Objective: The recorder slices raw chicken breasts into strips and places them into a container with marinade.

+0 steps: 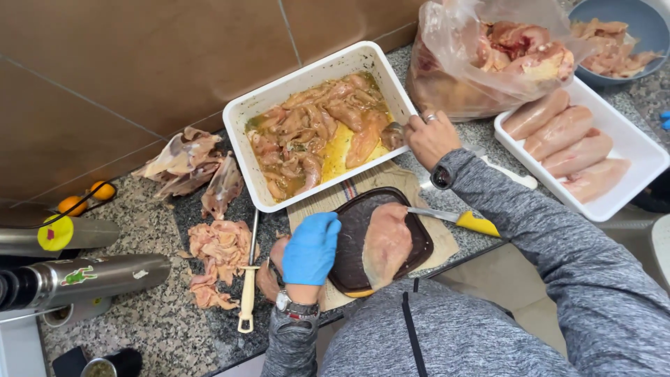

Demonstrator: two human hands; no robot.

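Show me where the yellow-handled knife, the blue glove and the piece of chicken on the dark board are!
yellow-handled knife [477,223], head view, on the yellow handle.
blue glove [311,248], head view, on the back of the left hand.
piece of chicken [386,243], head view, at its middle, on the dark board.

Left hand [311,249] gloved, palm down; right hand [430,138] outstretched, closed

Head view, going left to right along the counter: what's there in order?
Metal flasks → chicken scraps → sharpening steel → gloved left hand → chicken breast on dark board → yellow-handled knife → tray of raw fillets.
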